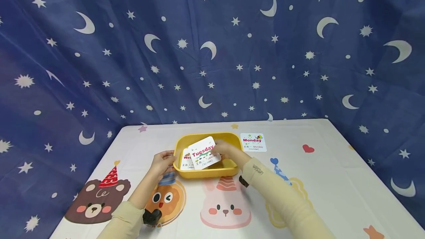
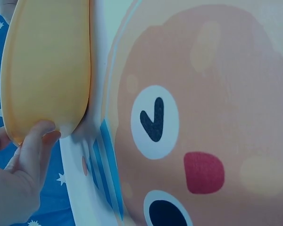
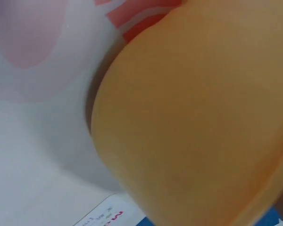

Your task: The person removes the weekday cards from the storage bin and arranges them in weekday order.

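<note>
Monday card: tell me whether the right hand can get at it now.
Probably yes: the Monday card lies uncovered beside the yellow tray, close to the right hand. That hand holds the Tuesday card, though, so it may need to release that first.

The head view looks forward and down from farther back; wrist views closely share the yellow tray (image 1: 207, 173).

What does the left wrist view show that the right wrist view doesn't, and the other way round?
Only the left wrist view shows the left hand gripping the end of the tray, the winking orange face and its blue-striped hat.

Only the right wrist view shows the red-striped hat and part of a white card.

Both show the outside of the yellow tray, the white tablecloth and some blue backdrop.
</note>
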The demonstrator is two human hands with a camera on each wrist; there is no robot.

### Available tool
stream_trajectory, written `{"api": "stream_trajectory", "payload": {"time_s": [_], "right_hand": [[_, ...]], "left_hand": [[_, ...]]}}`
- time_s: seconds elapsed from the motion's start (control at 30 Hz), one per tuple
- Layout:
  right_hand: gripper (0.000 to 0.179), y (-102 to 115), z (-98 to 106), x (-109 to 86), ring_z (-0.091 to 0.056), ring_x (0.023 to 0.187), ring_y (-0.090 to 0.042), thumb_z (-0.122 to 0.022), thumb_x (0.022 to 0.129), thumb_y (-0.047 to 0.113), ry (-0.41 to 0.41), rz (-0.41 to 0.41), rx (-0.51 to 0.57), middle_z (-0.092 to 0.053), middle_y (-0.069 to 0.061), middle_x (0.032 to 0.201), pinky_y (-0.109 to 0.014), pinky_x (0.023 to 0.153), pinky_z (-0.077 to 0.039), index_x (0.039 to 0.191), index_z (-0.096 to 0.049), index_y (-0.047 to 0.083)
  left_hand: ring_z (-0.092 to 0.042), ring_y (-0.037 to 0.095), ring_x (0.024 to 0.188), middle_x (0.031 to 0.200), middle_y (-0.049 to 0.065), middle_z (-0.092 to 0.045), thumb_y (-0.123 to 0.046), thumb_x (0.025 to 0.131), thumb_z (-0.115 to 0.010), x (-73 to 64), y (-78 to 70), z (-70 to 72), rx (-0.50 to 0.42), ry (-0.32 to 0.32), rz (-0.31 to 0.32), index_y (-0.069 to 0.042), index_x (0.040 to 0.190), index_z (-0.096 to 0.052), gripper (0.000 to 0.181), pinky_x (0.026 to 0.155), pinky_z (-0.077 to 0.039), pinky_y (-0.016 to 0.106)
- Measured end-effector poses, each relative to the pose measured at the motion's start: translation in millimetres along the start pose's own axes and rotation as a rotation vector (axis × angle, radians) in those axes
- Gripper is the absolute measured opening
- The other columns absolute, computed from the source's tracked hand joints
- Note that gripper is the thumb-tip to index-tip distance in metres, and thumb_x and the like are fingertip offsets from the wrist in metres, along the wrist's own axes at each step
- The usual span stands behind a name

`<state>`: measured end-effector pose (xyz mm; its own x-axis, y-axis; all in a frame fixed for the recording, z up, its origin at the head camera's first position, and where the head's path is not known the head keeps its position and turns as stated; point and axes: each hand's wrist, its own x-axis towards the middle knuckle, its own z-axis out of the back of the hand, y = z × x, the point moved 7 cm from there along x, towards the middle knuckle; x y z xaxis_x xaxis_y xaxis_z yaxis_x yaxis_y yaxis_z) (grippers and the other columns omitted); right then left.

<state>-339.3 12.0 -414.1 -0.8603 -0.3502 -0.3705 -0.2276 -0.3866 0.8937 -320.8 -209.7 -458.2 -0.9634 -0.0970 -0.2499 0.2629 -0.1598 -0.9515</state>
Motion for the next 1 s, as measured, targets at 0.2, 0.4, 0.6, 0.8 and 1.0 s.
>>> {"api": "stream_trajectory", "payload": {"time_s": [0.2,0.4,0.6,0.8,1.0], "right_hand": [[0.044,-22,-7,31.8,-0.059,0.084,-0.025,-0.053,0.088,-0.004,-0.033,-0.075,0.053,-0.061,-0.019,0.106,-0.039,0.076,-0.056,0.131,-0.043,-0.007],[0.048,-23,-7,22.1,-0.058,0.086,-0.025,-0.051,0.09,-0.002,-0.029,-0.045,0.126,-0.059,-0.02,0.11,-0.041,0.084,-0.057,0.136,-0.037,-0.007],[0.052,-25,5,16.4,-0.058,0.088,-0.025,-0.052,0.09,-0.001,-0.066,-0.035,0.159,-0.057,-0.02,0.114,-0.042,0.085,-0.057,0.139,-0.034,-0.005],[0.05,-24,15,7.2,-0.059,0.086,-0.022,-0.05,0.092,-0.001,-0.052,0.004,0.149,-0.058,-0.021,0.114,-0.037,0.081,-0.058,0.139,-0.033,-0.005],[0.045,-21,27,-4.9,-0.061,0.089,-0.02,-0.05,0.094,0.001,-0.039,0.047,0.154,-0.057,-0.019,0.115,-0.035,0.081,-0.058,0.137,-0.036,-0.002]], "left_hand": [[-0.064,0.012,0.074,0.118,0.024,-0.058,-0.005,0.094,-0.053,-1.3,6.5,2.2,0.017,-0.014,0.039,0.006,0.131,-0.047,0.039,0.063,-0.06,0.025],[-0.064,0.011,0.072,0.121,0.026,-0.056,-0.007,0.094,-0.053,-1.2,8.8,1.7,0.014,-0.007,0.036,0.006,0.132,-0.045,0.041,0.061,-0.059,0.023],[-0.065,0.011,0.075,0.125,0.027,-0.053,-0.007,0.095,-0.052,0.0,6.4,-0.4,0.006,0.003,0.027,0.005,0.134,-0.044,0.042,0.063,-0.059,0.024],[-0.065,0.012,0.076,0.124,0.027,-0.054,-0.007,0.095,-0.052,-1.2,6.0,-1.2,0.01,0.007,0.023,0.006,0.134,-0.044,0.042,0.064,-0.059,0.024],[-0.066,0.014,0.079,0.125,0.026,-0.053,-0.007,0.095,-0.052,-1.9,5.3,-1.1,0.003,0.012,0.029,0.005,0.135,-0.043,0.043,0.066,-0.06,0.025]]}}
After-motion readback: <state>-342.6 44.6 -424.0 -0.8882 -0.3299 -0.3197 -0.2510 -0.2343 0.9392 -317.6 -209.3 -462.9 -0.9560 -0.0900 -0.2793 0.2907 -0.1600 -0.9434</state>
